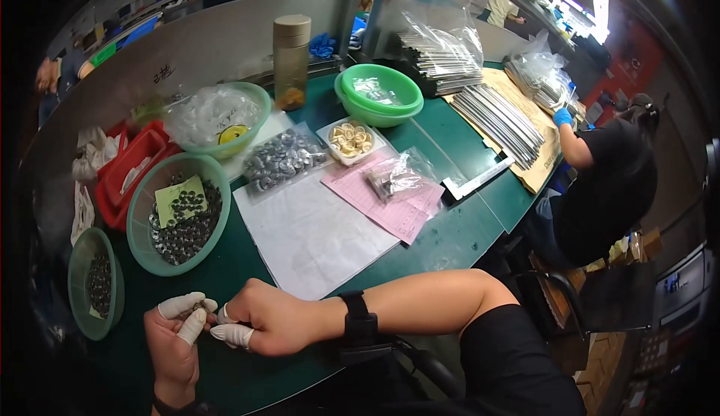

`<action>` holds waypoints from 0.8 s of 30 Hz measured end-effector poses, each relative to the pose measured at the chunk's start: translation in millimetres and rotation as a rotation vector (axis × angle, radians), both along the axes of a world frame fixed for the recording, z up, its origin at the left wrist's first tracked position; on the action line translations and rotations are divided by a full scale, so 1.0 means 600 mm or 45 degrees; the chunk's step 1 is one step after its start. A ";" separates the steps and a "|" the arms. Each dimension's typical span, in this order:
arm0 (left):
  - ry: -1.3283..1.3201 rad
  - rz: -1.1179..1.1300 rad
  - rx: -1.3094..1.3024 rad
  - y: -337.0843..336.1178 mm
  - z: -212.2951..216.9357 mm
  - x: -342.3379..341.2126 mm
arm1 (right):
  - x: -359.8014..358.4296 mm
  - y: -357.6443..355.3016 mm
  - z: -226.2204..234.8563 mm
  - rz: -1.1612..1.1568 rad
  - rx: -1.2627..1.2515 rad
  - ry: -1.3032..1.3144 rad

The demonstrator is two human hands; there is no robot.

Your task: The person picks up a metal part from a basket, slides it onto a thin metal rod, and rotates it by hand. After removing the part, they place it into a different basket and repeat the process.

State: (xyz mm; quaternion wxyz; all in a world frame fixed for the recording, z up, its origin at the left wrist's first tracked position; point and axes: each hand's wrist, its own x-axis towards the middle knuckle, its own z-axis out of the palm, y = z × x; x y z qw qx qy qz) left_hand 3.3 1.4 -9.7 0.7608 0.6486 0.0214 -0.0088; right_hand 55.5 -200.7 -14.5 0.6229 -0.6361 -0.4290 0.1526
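My left hand (171, 352) and my right hand (274, 318) meet low over the green table, with white finger cots on thumbs and fingers. My left thumb and finger pinch a small dark metal part (200, 306), too small for me to name its kind. The fingers of my right hand are closed right beside it, and whatever lies between their tips is hidden. Beyond the hands stands a green basket (137, 243) of small dark round parts with a yellow-green note on them. A smaller green basket (73, 296) of similar parts is to its left.
White sheets (315, 243) and a pink form (401, 221) lie ahead, with bagged round metal parts (281, 163) behind. A white dish (349, 154) holds finger cots. Farther back are a bottle (291, 64), green bowls (379, 116) and metal rods (499, 127). A co-worker (607, 176) sits right.
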 end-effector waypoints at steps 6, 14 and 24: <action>0.001 0.026 -0.031 -0.004 0.001 0.007 | 0.006 0.000 0.000 0.061 0.028 0.354; -0.133 0.069 0.204 -0.012 0.010 0.000 | 0.003 0.001 0.005 0.143 -0.011 0.421; -0.117 -0.004 0.287 -0.005 0.006 0.001 | 0.004 -0.004 0.014 0.136 -0.114 0.178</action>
